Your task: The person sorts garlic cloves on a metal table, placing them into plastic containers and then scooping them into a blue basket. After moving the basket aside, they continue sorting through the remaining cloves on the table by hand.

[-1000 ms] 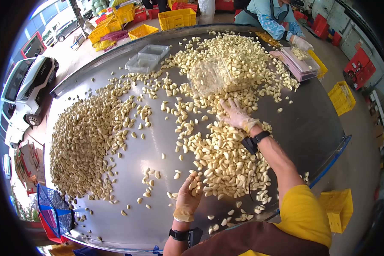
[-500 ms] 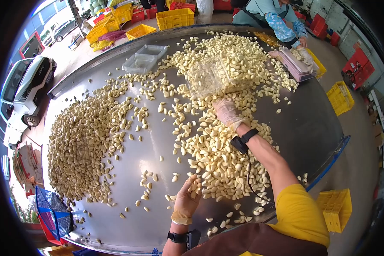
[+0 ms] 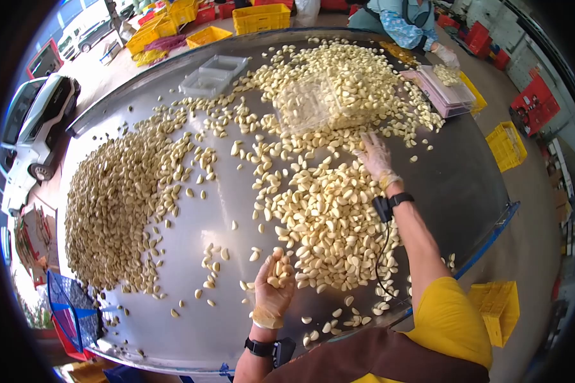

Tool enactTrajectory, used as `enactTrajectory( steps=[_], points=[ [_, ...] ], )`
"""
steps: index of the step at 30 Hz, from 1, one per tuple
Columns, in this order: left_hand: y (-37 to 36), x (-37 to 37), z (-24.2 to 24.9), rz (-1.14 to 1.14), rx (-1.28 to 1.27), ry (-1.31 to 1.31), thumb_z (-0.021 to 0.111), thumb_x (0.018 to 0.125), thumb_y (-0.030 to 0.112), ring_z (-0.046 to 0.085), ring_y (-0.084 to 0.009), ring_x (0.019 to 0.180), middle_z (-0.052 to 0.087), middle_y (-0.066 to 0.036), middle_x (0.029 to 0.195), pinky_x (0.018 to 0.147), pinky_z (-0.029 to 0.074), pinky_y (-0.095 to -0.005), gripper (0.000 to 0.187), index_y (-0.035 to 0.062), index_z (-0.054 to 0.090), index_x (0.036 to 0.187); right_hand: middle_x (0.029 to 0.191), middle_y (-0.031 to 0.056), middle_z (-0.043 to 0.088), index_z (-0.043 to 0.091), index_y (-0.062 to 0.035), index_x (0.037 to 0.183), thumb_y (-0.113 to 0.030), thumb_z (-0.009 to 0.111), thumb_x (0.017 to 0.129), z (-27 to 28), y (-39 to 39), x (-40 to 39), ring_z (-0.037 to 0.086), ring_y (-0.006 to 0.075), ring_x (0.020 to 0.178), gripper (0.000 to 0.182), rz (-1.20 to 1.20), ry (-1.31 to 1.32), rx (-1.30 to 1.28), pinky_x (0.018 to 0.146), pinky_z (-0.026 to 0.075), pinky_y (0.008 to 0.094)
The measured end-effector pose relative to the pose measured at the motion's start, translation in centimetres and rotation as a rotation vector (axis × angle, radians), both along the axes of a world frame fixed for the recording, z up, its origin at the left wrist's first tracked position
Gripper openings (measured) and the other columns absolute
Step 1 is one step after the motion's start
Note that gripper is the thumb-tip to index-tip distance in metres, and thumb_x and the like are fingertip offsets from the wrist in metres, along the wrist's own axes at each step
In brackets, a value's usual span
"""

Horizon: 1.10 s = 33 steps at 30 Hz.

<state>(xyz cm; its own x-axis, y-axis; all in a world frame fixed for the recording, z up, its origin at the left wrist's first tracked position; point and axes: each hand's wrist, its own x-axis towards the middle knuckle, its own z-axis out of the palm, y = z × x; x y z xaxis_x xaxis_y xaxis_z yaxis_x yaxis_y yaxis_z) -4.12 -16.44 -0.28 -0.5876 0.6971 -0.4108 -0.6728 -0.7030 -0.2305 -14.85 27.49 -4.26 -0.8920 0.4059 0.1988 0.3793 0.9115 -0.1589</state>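
Peeled garlic cloves [image 3: 335,226] lie in a broad heap on the metal table in front of me. My left hand [image 3: 273,295], in a thin glove, is palm up at the heap's near left edge, its fingers curled round several garlic cloves. My right hand [image 3: 375,157], also gloved, reaches to the heap's far right side with fingers stretched out over the cloves. I see nothing in its grasp. Just beyond it, a clear plastic box [image 3: 308,105] sits among the cloves of a larger far pile [image 3: 345,67].
Browner garlic cloves [image 3: 108,217] are piled at the table's left. Clear trays [image 3: 214,75] stand at the back, and a pink box [image 3: 446,96] lies at the far right near a co-worker's gloved hand [image 3: 447,55]. A blue basket [image 3: 75,311] hangs at the left corner.
My right hand has moved right along the heap, and its fingers have spread out. The left hand has turned palm up with cloves showing in it. The co-worker's hand has drawn back from the box.
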Motion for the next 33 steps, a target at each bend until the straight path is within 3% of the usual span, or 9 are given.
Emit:
enactTrajectory(
  steps=[1,6,9,13,20,25,27,31,33],
  points=[
    [0.0,0.0,0.8,0.059,-0.105,0.039,0.055,0.099,0.022,0.063,-0.0193,0.090,0.063,-0.011,0.108,0.062,0.050,-0.0227,0.033,0.0036,0.057,0.126,0.162,0.0108,0.021,0.032,-0.0264,0.153,-0.059,0.051,0.094,-0.3,0.3,0.3,0.022,0.0393,0.146,0.071,-0.026,-0.148,-0.105,0.115,0.022,0.0574],
    [-1.9,-1.9,0.9,0.350,-0.154,-0.029,0.053,0.100,0.016,0.063,-0.0193,0.092,0.062,-0.010,0.107,0.066,0.052,-0.0240,0.033,0.0043,0.055,0.130,0.159,0.0132,0.029,0.038,-0.0240,0.151,-0.056,0.045,0.098,4.5,-6.1,4.8,0.025,0.0384,0.146,0.063,0.233,-0.386,-0.107,0.117,0.020,0.0556],
    [-2.7,-2.4,0.8,0.445,-0.197,-0.010,0.051,0.100,0.013,0.063,-0.0187,0.092,0.062,-0.010,0.106,0.066,0.052,-0.0246,0.032,0.0048,0.055,0.131,0.152,0.0138,0.042,0.045,-0.0132,0.146,-0.049,0.052,0.096,6.6,-13.7,8.8,0.037,0.0316,0.140,0.062,0.556,-0.040,-0.068,0.118,0.024,0.0422],
    [-2.5,-2.3,0.9,0.405,-0.233,-0.016,0.052,0.099,0.013,0.064,-0.0181,0.091,0.063,-0.008,0.107,0.068,0.053,-0.0262,0.029,0.0050,0.059,0.127,0.160,0.0048,0.027,0.045,-0.0277,0.146,-0.052,0.056,0.092,4.3,-19.4,11.3,0.023,0.0265,0.148,0.060,0.966,-0.286,-0.007,0.117,0.012,0.0572],
    [-3.1,-2.2,0.6,0.392,-0.213,0.041,0.051,0.099,0.015,0.063,-0.0190,0.097,0.063,-0.009,0.110,0.072,0.054,-0.0269,0.031,0.0035,0.058,0.127,0.158,0.0037,0.033,0.051,-0.0275,0.141,-0.050,0.059,0.090,4.0,-9.6,10.3,0.030,0.0275,0.144,0.056,0.707,-0.282,0.083,0.118,0.013,0.0539],
    [-3.0,-2.2,1.3,0.386,-0.222,0.052,0.052,0.099,0.015,0.061,-0.0190,0.097,0.062,-0.008,0.108,0.073,0.054,-0.0265,0.032,0.0031,0.057,0.128,0.163,0.0112,0.017,0.032,-0.0206,0.154,-0.051,0.059,0.090,3.6,-10.1,14.5,0.018,0.0314,0.148,0.075,0.361,-0.140,0.134,0.119,0.007,0.0539],
    [-2.7,-2.2,1.3,0.368,-0.285,0.045,0.053,0.099,0.015,0.062,-0.0186,0.095,0.062,-0.009,0.107,0.071,0.053,-0.0263,0.031,0.0032,0.057,0.127,0.161,0.0158,0.019,0.031,-0.0191,0.154,-0.050,0.058,0.092,7.4,-16.6,16.6,0.015,0.0322,0.150,0.074,0.503,-0.283,0.059,0.119,0.009,0.0496],
    [-2.1,-1.9,1.4,0.310,-0.289,0.061,0.054,0.098,0.015,0.063,-0.0182,0.092,0.062,-0.008,0.105,0.070,0.054,-0.0269,0.029,0.0028,0.059,0.125,0.162,-0.0015,0.026,0.038,-0.0363,0.149,-0.053,0.053,0.092,5.9,-22.7,19.4,0.021,0.0221,0.150,0.062,1.197,-0.385,-0.193,0.116,0.006,0.0588],
    [-2.2,-2.1,0.9,0.309,-0.286,0.016,0.055,0.098,0.013,0.063,-0.0180,0.092,0.063,-0.008,0.105,0.069,0.054,-0.0268,0.028,0.0022,0.061,0.122,0.161,-0.0016,0.028,0.040,-0.0399,0.146,-0.053,0.056,0.090,5.0,-20.8,18.9,0.025,0.0239,0.148,0.060,1.175,-0.345,-0.074,0.116,0.007,0.0604]
  ],
)
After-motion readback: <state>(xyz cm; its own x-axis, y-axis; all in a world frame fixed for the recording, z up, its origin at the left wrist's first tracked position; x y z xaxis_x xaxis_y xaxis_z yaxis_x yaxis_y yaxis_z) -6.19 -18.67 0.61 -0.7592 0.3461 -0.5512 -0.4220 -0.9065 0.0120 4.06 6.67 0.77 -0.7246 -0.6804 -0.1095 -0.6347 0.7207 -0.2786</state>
